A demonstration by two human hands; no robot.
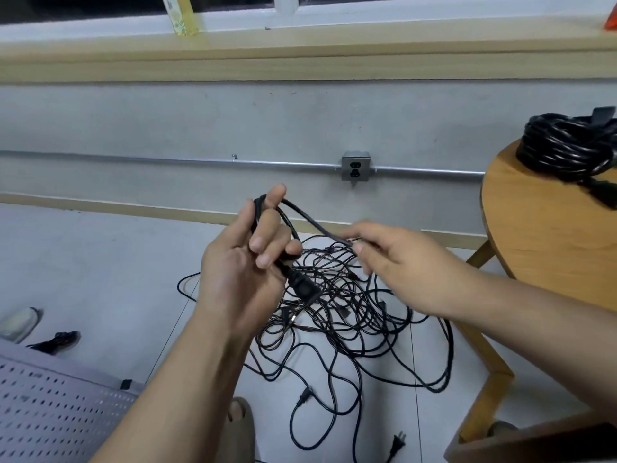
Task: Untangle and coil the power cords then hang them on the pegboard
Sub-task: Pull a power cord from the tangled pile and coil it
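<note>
My left hand (247, 262) grips a black power cord (302, 213) that loops over its fingers, with the cord's black connector (302, 289) hanging just below the palm. My right hand (397, 255) pinches the same cord a short way along, to the right. Below both hands a tangled heap of black cords (350, 315) lies on the floor, with loose plugs (397, 444) at its near edge. A white pegboard (50, 412) lies at the lower left.
A round wooden table (541, 235) at the right carries a coiled bundle of black cords (567, 145). A metal wall socket (355, 170) sits on a conduit behind. My sandalled foot (240, 419) is near the heap; another shoe (56, 342) is at left.
</note>
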